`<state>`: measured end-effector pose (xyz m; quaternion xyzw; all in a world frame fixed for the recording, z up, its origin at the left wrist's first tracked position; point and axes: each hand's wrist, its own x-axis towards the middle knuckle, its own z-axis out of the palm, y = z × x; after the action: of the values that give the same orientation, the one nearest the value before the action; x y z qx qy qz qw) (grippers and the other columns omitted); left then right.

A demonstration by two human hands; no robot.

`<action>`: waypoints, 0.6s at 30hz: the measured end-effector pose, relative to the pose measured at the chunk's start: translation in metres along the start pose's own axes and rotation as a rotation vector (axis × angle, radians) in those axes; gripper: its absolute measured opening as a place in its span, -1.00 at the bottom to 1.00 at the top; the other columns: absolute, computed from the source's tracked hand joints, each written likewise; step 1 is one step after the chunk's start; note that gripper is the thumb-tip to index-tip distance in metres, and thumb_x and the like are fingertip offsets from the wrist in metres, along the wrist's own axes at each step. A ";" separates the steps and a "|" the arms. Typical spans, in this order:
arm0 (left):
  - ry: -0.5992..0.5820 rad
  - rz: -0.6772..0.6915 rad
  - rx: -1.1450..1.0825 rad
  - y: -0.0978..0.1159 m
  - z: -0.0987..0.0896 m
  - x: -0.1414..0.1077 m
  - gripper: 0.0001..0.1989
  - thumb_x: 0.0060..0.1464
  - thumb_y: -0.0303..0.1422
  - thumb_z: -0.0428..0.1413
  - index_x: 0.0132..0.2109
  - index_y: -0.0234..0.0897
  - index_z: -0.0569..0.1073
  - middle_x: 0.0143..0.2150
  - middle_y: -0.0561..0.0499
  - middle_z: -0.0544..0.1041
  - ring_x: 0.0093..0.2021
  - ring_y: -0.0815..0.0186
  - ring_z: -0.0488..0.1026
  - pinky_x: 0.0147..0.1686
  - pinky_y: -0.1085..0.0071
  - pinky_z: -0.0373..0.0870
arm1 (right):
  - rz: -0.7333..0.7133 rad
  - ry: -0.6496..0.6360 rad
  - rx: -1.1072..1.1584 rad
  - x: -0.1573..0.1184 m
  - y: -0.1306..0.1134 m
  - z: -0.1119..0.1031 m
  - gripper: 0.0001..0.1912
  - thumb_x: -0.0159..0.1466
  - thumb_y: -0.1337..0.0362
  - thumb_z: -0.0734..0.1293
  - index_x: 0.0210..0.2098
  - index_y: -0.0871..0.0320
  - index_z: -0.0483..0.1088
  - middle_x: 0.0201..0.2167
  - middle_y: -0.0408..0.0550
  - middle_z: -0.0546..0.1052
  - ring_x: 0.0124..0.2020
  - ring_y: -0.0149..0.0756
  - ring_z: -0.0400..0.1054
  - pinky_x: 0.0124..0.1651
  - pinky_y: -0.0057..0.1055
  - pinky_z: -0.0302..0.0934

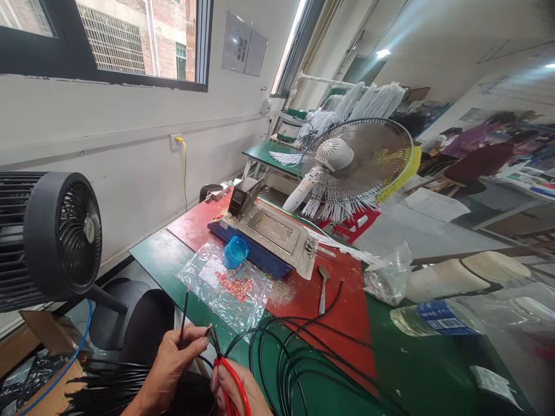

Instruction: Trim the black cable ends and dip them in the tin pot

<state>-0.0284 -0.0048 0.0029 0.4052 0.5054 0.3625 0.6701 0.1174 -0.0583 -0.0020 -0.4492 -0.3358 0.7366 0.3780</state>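
Near the bottom centre, my left hand (180, 358) is closed on a black cable (185, 312), whose one end sticks up above the fingers. My right hand (238, 384) is wrapped around the red handles of a pair of pliers (236, 378). The pliers' jaws are beside the cable tip at my left fingertips; whether they touch it I cannot tell. Loops of black cable (284, 358) lie on the green table (403, 352) to the right of my right hand. Beyond my hands, small red and orange bits (236, 286) lie on a clear plastic bag (191, 271).
A blue cup (235, 252) stands by a blue-based device (277, 231). A spoon (323, 289) lies on the red mat (347, 312). Bottles (437, 318) are at right. Fans stand at left (65, 231) and behind the table (355, 162). People (481, 144) sit in the background.
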 end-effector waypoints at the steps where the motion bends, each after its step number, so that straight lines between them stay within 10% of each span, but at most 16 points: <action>1: 0.003 0.007 -0.003 -0.001 0.000 0.000 -0.75 -0.13 -0.21 0.24 -0.30 -0.26 0.60 -0.58 0.13 0.25 -0.59 0.43 0.01 -0.60 0.46 0.00 | 0.003 0.000 0.002 0.000 0.001 0.000 -0.44 0.05 -0.25 0.25 -0.58 0.18 0.23 -0.73 -0.27 0.21 -0.73 -0.58 0.07 -0.66 -0.60 -0.12; 10: 0.071 -0.035 -0.019 -0.014 -0.003 0.005 -0.64 -0.23 -0.16 0.28 -0.26 -0.28 0.59 -0.21 -0.11 0.57 -0.12 0.08 0.38 -0.12 0.31 0.25 | 0.095 0.043 0.076 -0.001 0.006 0.000 -0.42 0.02 -0.27 0.26 -0.54 0.19 0.27 -0.74 -0.27 0.24 -0.77 -0.61 0.08 -0.69 -0.63 -0.09; 18: 0.093 -0.008 -0.039 -0.013 0.002 0.001 -0.65 -0.21 -0.16 0.28 -0.26 -0.25 0.59 -0.25 -0.07 0.58 -0.16 0.10 0.41 -0.11 0.31 0.28 | 0.105 0.091 0.151 -0.002 0.006 0.007 -0.42 0.01 -0.26 0.28 -0.54 0.20 0.28 -0.73 -0.26 0.25 -0.76 -0.60 0.08 -0.70 -0.62 -0.06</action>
<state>-0.0251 -0.0092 -0.0088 0.3726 0.5305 0.3881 0.6551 0.1105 -0.0636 -0.0037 -0.4696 -0.2376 0.7573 0.3866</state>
